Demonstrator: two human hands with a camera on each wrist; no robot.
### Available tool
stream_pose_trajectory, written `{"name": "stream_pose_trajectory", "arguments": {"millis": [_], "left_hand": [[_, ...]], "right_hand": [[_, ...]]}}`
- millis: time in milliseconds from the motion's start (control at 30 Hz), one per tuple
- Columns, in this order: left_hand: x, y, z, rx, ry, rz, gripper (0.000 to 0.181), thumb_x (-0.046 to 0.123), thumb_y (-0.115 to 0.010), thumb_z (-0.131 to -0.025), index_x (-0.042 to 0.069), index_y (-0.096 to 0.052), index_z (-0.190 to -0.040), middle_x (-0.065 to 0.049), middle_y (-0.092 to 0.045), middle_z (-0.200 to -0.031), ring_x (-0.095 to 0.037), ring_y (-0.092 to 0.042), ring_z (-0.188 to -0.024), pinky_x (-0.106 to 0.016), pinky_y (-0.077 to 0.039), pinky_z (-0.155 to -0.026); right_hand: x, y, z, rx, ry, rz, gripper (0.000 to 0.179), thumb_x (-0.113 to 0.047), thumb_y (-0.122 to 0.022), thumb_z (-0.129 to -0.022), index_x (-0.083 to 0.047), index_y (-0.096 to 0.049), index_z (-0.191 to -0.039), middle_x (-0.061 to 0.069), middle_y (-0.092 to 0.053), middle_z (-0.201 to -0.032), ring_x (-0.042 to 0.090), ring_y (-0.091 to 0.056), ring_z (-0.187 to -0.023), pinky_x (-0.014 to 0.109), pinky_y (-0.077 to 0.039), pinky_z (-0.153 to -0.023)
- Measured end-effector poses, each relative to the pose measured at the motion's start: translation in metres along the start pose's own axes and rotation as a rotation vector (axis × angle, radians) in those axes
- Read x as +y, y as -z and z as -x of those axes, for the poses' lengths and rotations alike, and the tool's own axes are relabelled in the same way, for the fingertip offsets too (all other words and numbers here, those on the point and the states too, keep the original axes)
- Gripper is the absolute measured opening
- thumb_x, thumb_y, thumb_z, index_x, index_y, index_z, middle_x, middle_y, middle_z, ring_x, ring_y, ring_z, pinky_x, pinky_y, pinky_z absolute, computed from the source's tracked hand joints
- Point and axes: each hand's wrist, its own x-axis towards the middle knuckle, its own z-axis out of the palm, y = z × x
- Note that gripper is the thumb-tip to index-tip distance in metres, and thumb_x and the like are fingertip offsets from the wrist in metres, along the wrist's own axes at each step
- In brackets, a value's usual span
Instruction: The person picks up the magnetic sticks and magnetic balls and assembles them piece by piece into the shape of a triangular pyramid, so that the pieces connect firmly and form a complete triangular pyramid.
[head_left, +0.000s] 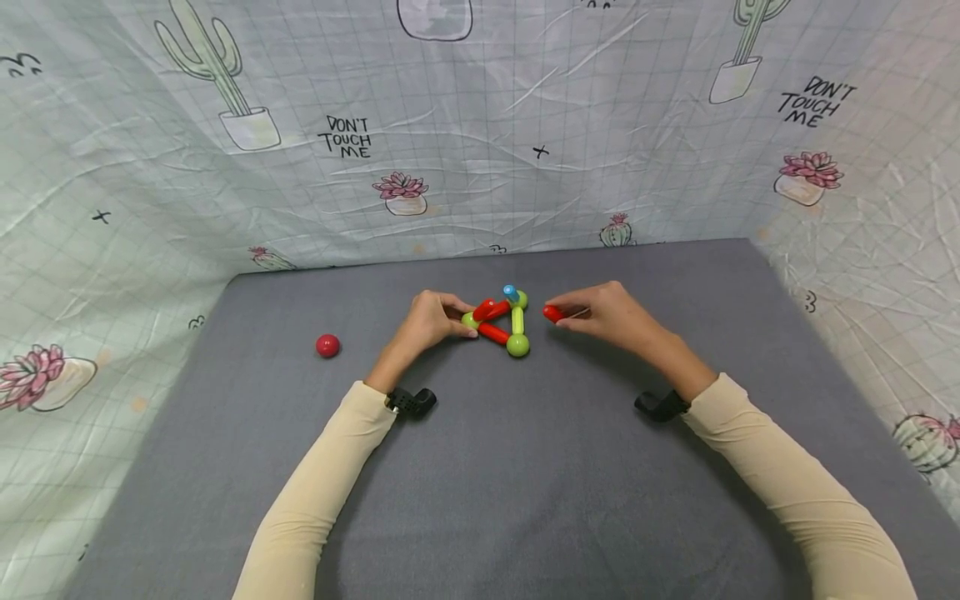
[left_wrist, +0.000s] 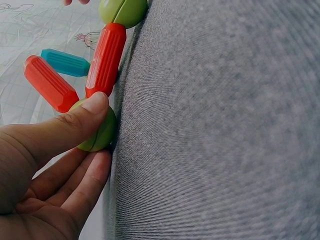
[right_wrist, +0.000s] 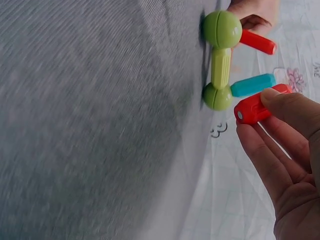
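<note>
A triangle of magnetic balls and rods lies on the grey table. Its corners are green balls [head_left: 517,345]; two sides are red rods [left_wrist: 106,60] and the third is a yellow-green rod [right_wrist: 221,68]. From the left corner a further red rod [left_wrist: 51,83] sticks up, and a blue rod [right_wrist: 253,85] rises from the far corner. My left hand [head_left: 432,322] pinches the left green ball [left_wrist: 104,131] between thumb and fingers. To the right of the triangle, my right hand [head_left: 606,312] holds a loose red rod [right_wrist: 252,108], apart from the balls.
A dark red ball [head_left: 327,346] sits on the table [head_left: 480,483] to the left of my left hand. Behind the table's far edge hangs a printed cloth [head_left: 480,125] with cactus drawings. Each wrist wears a black camera mount [head_left: 411,403].
</note>
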Motion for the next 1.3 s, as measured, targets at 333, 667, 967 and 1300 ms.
{"name": "stream_pose_trajectory", "arguments": {"millis": [333, 667, 967, 1300], "left_hand": [[0.000, -0.001, 0.000, 0.007, -0.005, -0.017, 0.037, 0.013, -0.096, -0.068, 0.006, -0.082, -0.102, -0.009, -0.078, -0.089, -0.011, -0.070, -0.074, -0.020, -0.054, -0.064], [0.001, 0.000, 0.001, -0.001, 0.007, 0.006, 0.036, 0.012, -0.096, -0.069, 0.006, -0.082, -0.102, -0.009, -0.078, -0.091, -0.014, -0.072, -0.077, -0.022, -0.055, -0.066], [0.000, -0.001, -0.001, 0.001, 0.005, 0.010, 0.036, 0.012, -0.096, -0.068, 0.006, -0.082, -0.101, -0.009, -0.078, -0.090, -0.015, -0.073, -0.078, -0.020, -0.054, -0.065], [0.000, 0.000, -0.001, -0.001, 0.000, -0.008, 0.037, 0.012, -0.096, -0.068, 0.006, -0.082, -0.102, -0.009, -0.078, -0.091, -0.015, -0.073, -0.079, -0.023, -0.056, -0.067]], "right_hand": [[-0.014, -0.013, -0.011, 0.007, 0.000, -0.086, 0.035, -0.012, -0.083, -0.086, -0.008, -0.076, -0.121, 0.005, -0.078, -0.101, 0.016, -0.075, -0.092, 0.032, -0.062, -0.072], [-0.027, -0.027, -0.022, -0.006, -0.011, -0.173, 0.031, -0.011, -0.082, -0.087, -0.006, -0.075, -0.117, 0.008, -0.078, -0.101, 0.020, -0.076, -0.090, 0.033, -0.062, -0.076], [-0.025, -0.037, -0.028, -0.008, -0.026, -0.260, 0.029, -0.012, -0.081, -0.088, -0.006, -0.071, -0.114, 0.007, -0.077, -0.102, 0.019, -0.075, -0.092, 0.033, -0.062, -0.079], [-0.027, -0.040, -0.031, -0.017, -0.075, -0.255, 0.027, -0.015, -0.080, -0.090, -0.009, -0.067, -0.113, 0.004, -0.076, -0.102, 0.017, -0.073, -0.093, 0.034, -0.061, -0.079]]}}
